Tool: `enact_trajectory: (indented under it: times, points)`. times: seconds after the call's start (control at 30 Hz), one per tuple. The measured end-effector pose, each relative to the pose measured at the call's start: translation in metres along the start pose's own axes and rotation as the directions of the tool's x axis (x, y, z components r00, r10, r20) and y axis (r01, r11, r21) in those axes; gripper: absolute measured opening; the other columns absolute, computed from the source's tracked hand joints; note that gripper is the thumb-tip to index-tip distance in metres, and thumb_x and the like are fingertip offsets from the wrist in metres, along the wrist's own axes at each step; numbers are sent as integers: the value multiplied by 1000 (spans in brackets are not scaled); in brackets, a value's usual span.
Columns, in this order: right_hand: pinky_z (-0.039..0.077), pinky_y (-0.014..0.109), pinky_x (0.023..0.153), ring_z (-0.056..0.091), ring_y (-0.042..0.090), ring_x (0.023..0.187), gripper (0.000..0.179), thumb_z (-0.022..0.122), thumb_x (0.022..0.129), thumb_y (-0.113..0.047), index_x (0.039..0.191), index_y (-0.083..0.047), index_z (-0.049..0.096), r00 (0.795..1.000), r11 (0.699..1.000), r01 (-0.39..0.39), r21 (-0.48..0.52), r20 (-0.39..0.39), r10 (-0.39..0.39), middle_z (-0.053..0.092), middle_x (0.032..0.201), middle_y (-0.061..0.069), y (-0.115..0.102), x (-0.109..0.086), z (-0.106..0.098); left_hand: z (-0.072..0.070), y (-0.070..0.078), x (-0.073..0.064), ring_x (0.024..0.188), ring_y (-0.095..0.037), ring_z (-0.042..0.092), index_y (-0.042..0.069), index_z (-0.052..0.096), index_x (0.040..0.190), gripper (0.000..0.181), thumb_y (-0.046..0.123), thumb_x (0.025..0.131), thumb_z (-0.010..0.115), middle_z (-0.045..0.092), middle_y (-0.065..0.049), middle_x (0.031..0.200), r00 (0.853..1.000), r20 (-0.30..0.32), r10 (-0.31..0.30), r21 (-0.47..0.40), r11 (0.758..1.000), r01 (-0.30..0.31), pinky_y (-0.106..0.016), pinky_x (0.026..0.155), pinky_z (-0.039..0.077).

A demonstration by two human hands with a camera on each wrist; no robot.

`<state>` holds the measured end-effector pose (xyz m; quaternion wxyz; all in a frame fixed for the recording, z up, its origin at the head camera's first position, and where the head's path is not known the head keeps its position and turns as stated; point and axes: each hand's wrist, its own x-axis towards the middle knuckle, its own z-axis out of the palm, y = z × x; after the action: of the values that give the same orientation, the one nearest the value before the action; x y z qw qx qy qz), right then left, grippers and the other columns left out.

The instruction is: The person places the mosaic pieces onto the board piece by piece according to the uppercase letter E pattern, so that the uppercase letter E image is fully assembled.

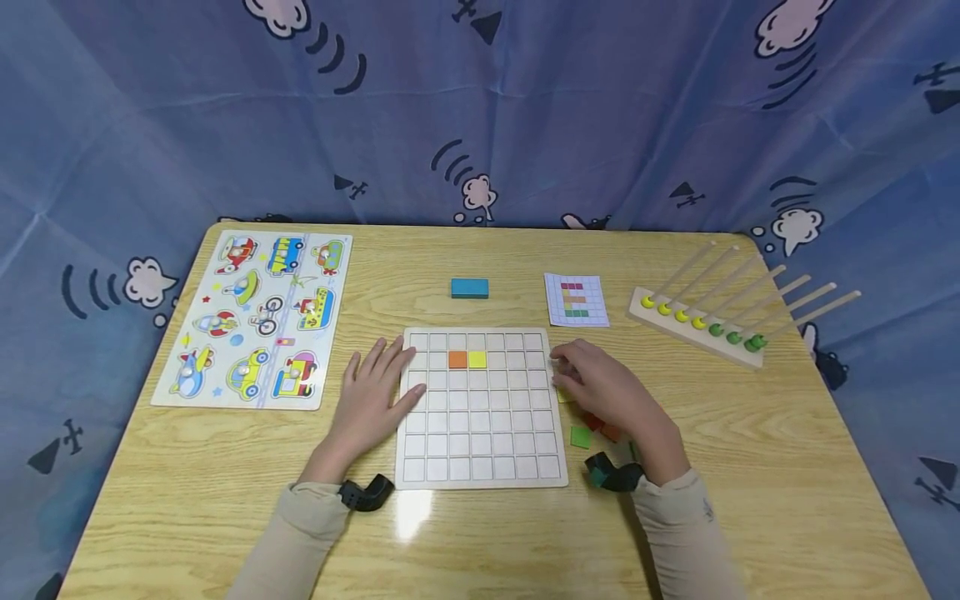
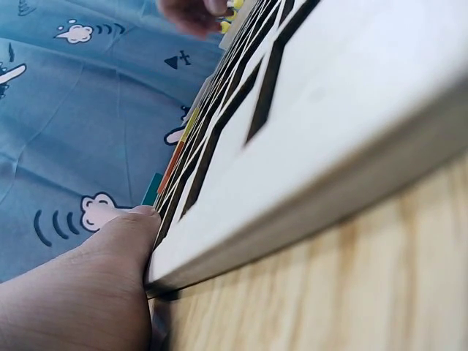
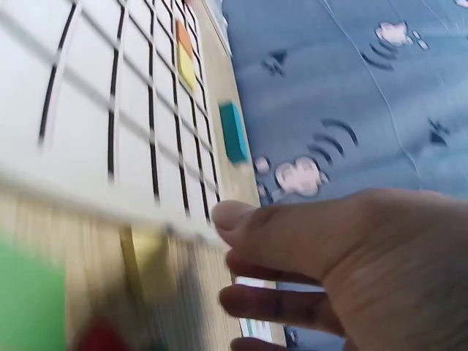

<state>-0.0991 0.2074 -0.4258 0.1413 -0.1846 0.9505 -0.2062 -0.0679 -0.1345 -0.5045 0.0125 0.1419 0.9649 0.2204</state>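
A white grid board [image 1: 481, 450] lies on the table, with an orange square tile [image 1: 457, 360] and a yellow square tile [image 1: 477, 360] side by side in its second row. My left hand [image 1: 372, 400] rests at the board's left edge, fingers spread; its thumb [image 2: 131, 234] lies over the rim. Beside the right edge is my right hand [image 1: 603, 383], fingers bent and thumb apart from them, with nothing visible between in the right wrist view. Under and beside that hand lie loose tiles: a green one [image 1: 581, 437], a yellow one [image 3: 153, 267] and red and orange ones, partly hidden.
Behind the board are a blue block [image 1: 469, 288] and a pattern card [image 1: 576, 300] with coloured squares. A vehicle puzzle board [image 1: 251, 350] lies at the left. On the right stands a peg rack [image 1: 693, 329] with yellow and green beads. A blue curtain [image 1: 480, 108] hangs behind.
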Motion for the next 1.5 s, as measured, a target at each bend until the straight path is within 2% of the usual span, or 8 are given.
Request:
enact_trajectory:
  times: [0.13,0.2,0.27,0.37,0.53,0.97,1.2,1.5]
  points:
    - [50,44,85,58,23,96,39,65,92,-21,125,-2,55,995,995,-97,30,25,96,62,108,10,19,-18,-4,-1,0,0,148,-26,10,22,31,150,64,56,97,38,20,0,160,1000,-1,3,-3,1000,-3,-53,117,0]
    - [50,44,86,57,23,97,39,67,91,-22,124,-3,57,993,993,-115,29,30,114,61,110,10,25,-23,-2,-1,-1,0,148,-26,10,21,31,150,64,56,97,39,20,0,160,1000,-6,4,-3,1000,-4,-53,117,0]
    - [49,45,87,56,23,98,38,68,90,-22,123,-5,58,995,995,-94,22,19,93,60,112,9,27,-27,2,-1,-1,0,148,-26,10,22,31,150,64,56,97,38,20,0,160,1000,-9,4,0,1000,-4,-53,117,0]
    - [48,46,91,56,25,105,35,69,89,-18,121,-8,61,1000,1000,-21,4,-14,21,59,117,8,28,-28,8,-1,-1,0,148,-26,10,22,31,151,64,56,97,38,20,0,160,1000,-7,3,1,1000,-3,-53,117,0]
    - [46,47,96,56,26,113,31,69,89,-11,119,-10,63,997,998,69,-12,-40,-69,62,118,5,27,-28,16,1,0,0,148,-26,10,22,31,150,63,56,97,38,19,0,160,1000,0,1,-4,1000,-1,-54,117,0]
    - [50,43,90,59,23,105,28,69,88,-10,115,-7,64,990,994,92,-59,-100,-97,62,112,5,28,-28,15,1,-1,-1,148,-25,11,22,32,150,63,55,97,40,21,0,159,1000,-8,6,0,1000,-6,-53,117,1]
    - [51,38,82,57,17,96,29,68,89,-11,117,-4,63,976,987,152,-49,-152,-158,60,110,5,20,-21,9,2,0,-1,148,-25,12,23,32,150,63,56,97,39,21,1,159,1000,-5,4,-5,1000,-4,-53,117,1]
    - [49,37,86,55,16,98,29,65,92,-16,119,-8,62,977,982,188,0,-101,-187,59,115,3,-8,11,13,-1,0,1,148,-24,12,23,34,149,57,52,100,34,23,1,159,1000,-16,4,-19,1000,-5,-53,117,1]
